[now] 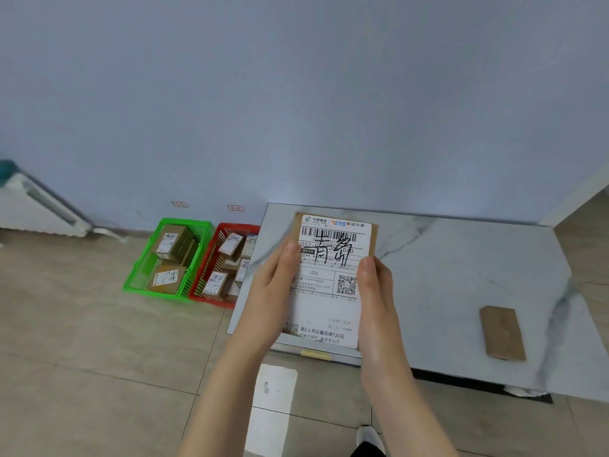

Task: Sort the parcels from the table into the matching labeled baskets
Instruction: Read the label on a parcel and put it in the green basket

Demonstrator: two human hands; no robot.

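In the head view, both hands hold one parcel (333,278) up in front of the camera, above the near left corner of the surface (461,258). The left hand (273,291) grips its left edge, with the thumb on the front. The right hand (375,298) grips its right edge in the same way. The parcel is a flat brown box and a large white label covers most of its front. The label carries a barcode, a QR code and two big handwritten characters.

The surface is pale with grey veins. Its left edge runs close beside the red basket (211,275), and its far edge meets the wall (296,94). A second parcel (502,333), brown and with no label showing, lies flat near the front edge at the right, well apart from the hands. The rest of the top is bare. To the left of the surface, the tiled floor (82,324) is open.

Two baskets stand on the floor against the wall, touching side by side. The green basket (145,258) is at the left and holds a few brown parcels with white labels. The red basket is at the right, partly hidden by the surface, and it holds more labelled parcels, packed close together. Above each basket a small tag (179,204) is on the wall, but its writing is too small to read.
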